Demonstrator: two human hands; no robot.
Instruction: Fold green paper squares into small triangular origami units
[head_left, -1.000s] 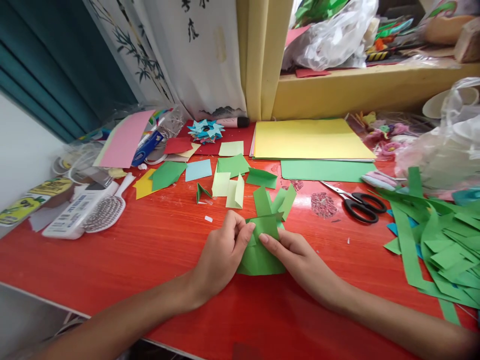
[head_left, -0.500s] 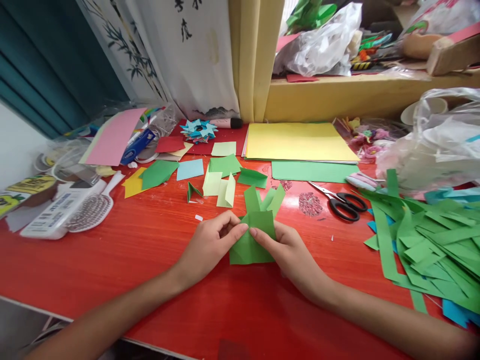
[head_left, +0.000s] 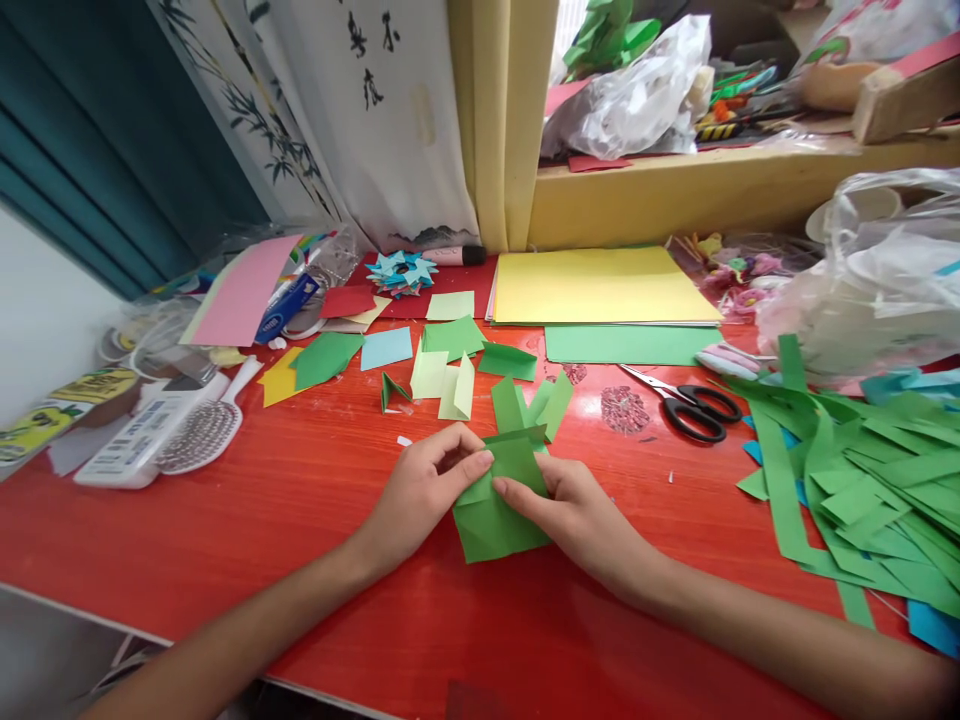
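Observation:
A green paper piece (head_left: 491, 520) lies on the red table (head_left: 315, 510) in front of me, partly folded. My left hand (head_left: 424, 490) pinches its upper left edge between thumb and forefinger. My right hand (head_left: 574, 515) rests on its right side, forefinger pressed along a fold and thumb under the flap. Loose green folded strips (head_left: 536, 400) lie just behind the piece.
Black-handled scissors (head_left: 686, 405) lie to the right, beside a heap of green paper offcuts (head_left: 862, 480). Yellow sheets (head_left: 600, 285) and a green sheet (head_left: 626, 345) lie at the back. Small coloured squares (head_left: 390, 350), a hairbrush (head_left: 199, 435) and a white remote (head_left: 131, 440) are at the left.
The green piece has turned slightly and its lower corner now sticks out toward me. Both hands kept their hold on it and shifted a little toward me; the view moved slightly.

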